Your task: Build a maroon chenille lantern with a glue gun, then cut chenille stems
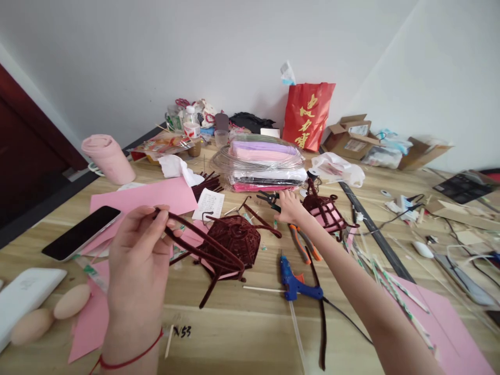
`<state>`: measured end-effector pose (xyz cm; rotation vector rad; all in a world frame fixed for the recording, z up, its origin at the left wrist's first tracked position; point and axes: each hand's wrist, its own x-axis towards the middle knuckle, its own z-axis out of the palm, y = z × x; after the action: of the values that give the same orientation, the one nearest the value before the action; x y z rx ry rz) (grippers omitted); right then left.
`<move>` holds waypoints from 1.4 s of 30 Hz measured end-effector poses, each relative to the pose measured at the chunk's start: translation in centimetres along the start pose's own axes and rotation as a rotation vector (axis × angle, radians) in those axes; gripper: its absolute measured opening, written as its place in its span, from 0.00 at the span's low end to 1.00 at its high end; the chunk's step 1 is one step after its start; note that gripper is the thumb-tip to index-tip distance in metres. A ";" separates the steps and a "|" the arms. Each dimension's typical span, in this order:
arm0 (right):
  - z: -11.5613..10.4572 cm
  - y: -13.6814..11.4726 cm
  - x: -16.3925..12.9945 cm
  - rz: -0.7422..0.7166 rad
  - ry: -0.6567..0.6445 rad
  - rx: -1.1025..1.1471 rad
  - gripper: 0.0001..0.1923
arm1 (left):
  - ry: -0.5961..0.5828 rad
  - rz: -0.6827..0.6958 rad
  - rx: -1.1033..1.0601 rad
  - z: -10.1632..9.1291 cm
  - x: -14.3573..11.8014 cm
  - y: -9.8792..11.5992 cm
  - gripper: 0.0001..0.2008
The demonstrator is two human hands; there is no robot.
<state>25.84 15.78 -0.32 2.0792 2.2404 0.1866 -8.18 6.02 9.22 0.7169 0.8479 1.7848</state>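
My left hand (136,260) pinches the end of a dark brown pipe cleaner (207,238), which bends back in a long loop. The loop lies across a domed woven piece (234,242) made of the same brown stems, with pink showing under its edge. Farther back, my right hand (289,207) has its fingers on the handles of small dark pliers (269,197); its palm side is hidden. Close to that hand lie orange-and-grey pliers (300,244) and a second brown woven piece (326,213) with pink inside. A blue glue gun (291,281) rests nearer to me.
Wrapped bundles of coloured stems (265,164) stand at the back beside a red bag (310,114). At left are pink sheets (144,198), a phone (82,233) and two eggs (72,301). The glue gun's cord (347,320) runs under my right forearm.
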 end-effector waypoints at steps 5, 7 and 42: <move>0.6 0.0 -0.6 0.079 0.102 -0.001 0.35 | 0.013 -0.004 -0.046 0.4 -0.5 0.2 0.09; 0.9 0.2 -0.7 0.126 0.148 0.022 0.36 | 0.006 -0.001 -0.048 0.5 -0.6 0.2 0.09; -14.5 -8.0 -13.9 -0.676 -0.113 0.835 0.38 | -0.022 -0.386 -0.395 5.6 -0.7 0.4 0.16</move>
<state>16.94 0.87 12.50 1.2998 3.0812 -1.0220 -3.73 6.55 12.74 0.2899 0.5482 1.5255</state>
